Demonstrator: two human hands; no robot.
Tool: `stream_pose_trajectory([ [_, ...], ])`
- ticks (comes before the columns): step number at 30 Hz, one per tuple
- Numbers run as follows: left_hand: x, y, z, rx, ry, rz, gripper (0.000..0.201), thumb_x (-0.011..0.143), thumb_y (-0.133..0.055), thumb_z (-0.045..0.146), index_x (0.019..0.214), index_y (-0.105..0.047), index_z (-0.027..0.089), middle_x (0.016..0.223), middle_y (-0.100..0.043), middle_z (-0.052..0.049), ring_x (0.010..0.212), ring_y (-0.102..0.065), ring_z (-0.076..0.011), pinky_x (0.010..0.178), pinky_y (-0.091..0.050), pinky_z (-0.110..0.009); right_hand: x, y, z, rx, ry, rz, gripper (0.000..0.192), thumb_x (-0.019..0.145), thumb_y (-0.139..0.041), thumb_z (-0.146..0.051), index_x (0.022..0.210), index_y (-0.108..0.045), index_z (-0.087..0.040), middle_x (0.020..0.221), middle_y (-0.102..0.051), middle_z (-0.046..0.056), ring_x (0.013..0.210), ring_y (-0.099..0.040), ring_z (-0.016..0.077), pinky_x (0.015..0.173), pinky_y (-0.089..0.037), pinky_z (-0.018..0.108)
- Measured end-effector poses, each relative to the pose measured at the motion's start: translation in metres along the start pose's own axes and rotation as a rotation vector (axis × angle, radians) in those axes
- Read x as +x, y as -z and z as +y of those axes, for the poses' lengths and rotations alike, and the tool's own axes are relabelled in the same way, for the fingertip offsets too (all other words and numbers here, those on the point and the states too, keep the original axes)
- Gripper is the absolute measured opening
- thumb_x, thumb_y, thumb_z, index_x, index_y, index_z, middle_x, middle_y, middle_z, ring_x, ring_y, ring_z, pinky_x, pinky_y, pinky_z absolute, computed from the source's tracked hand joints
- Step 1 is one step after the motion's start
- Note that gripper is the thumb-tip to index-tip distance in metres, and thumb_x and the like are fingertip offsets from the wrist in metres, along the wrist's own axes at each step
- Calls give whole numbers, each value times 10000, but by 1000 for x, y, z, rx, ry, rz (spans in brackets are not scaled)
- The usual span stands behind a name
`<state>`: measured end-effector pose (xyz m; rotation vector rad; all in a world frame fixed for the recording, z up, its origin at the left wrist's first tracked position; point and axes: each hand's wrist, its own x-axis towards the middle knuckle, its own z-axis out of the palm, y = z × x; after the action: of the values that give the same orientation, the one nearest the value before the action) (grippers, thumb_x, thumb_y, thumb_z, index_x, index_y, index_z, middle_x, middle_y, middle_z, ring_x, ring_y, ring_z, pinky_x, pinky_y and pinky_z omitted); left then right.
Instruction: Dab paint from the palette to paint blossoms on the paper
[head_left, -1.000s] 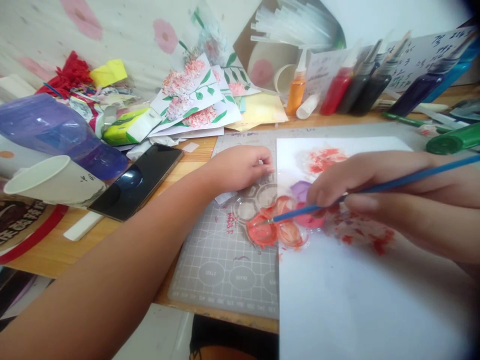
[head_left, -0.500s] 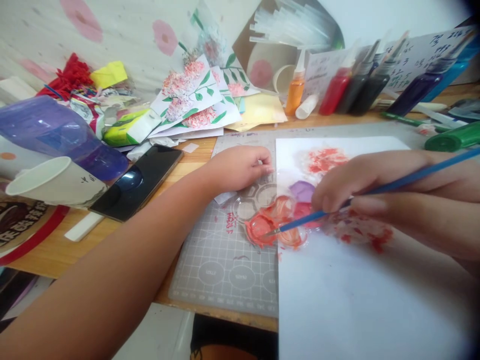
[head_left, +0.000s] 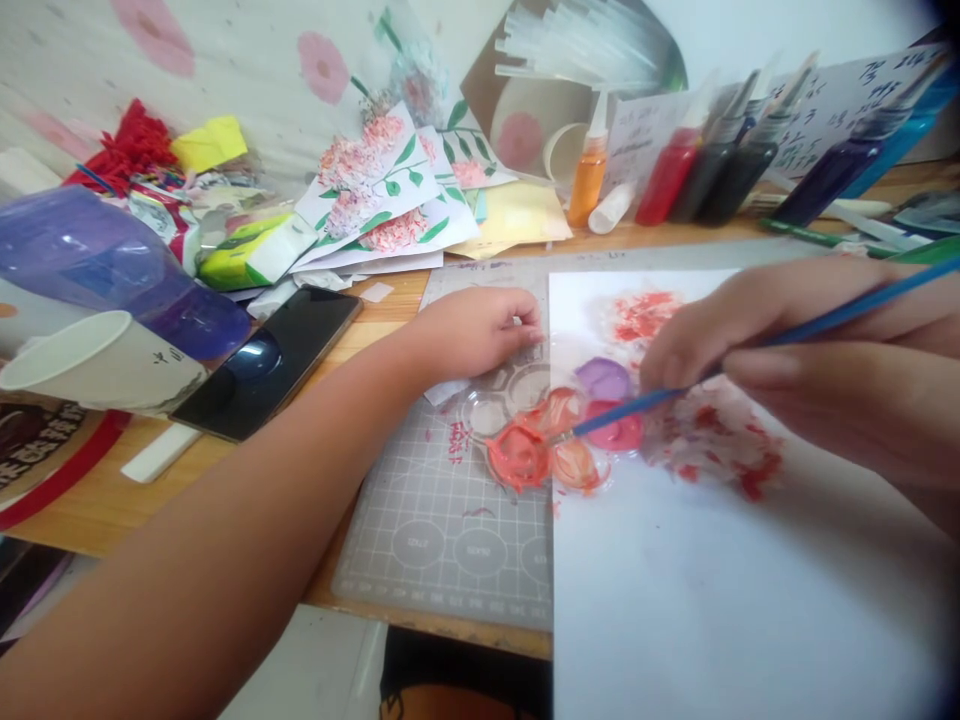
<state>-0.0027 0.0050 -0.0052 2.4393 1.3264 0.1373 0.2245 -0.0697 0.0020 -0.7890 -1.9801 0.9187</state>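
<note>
My right hand (head_left: 795, 360) grips a thin blue paintbrush (head_left: 645, 402); its tip rests in the clear plastic palette (head_left: 525, 400), among wells of red, orange, pink and purple paint. My left hand (head_left: 472, 330) lies with curled fingers on the palette's far edge, holding it down on the grey cutting mat (head_left: 442, 520). A white sheet (head_left: 675, 580) with red dabbed blotches lies under my right hand, over the mat's right side.
A black phone (head_left: 266, 365), a tipped paper cup (head_left: 97, 365) and a purple bottle (head_left: 112, 270) lie at the left. Painted flower cards (head_left: 382, 190) are piled behind. Paint bottles (head_left: 675, 175) lean along the back. The desk's front edge is near.
The brush tip moved from the red-orange well at the palette's near left slightly right and up toward the pink well. My right hand rose a little. The left hand stayed put.
</note>
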Motion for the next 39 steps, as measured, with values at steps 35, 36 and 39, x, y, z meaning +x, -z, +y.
stream_pose_trajectory([
  [35,0,0,0,16,-9,-1,200,877,-519,354,821,-618,190,657,-587,36,615,-515,-116,623,-339,-253,-3,-1,-1,-41,-46,-28,107,887,-599,-230,865,-703,-245,795,-671,-19,653,-621,66,469,-435,104],
  [36,0,0,0,21,-2,-4,202,879,-517,358,825,-620,192,666,-594,34,623,-522,-119,627,-342,-254,-4,0,-1,-43,-44,-20,101,882,-612,-237,853,-709,-241,812,-677,-13,689,-637,81,475,-440,116],
  [39,1,1,0,42,28,-20,220,887,-501,376,844,-628,201,676,-613,28,642,-542,-133,638,-349,-260,-1,11,1,15,-31,18,96,875,-648,-301,853,-714,-234,848,-680,17,751,-658,126,557,-494,196],
])
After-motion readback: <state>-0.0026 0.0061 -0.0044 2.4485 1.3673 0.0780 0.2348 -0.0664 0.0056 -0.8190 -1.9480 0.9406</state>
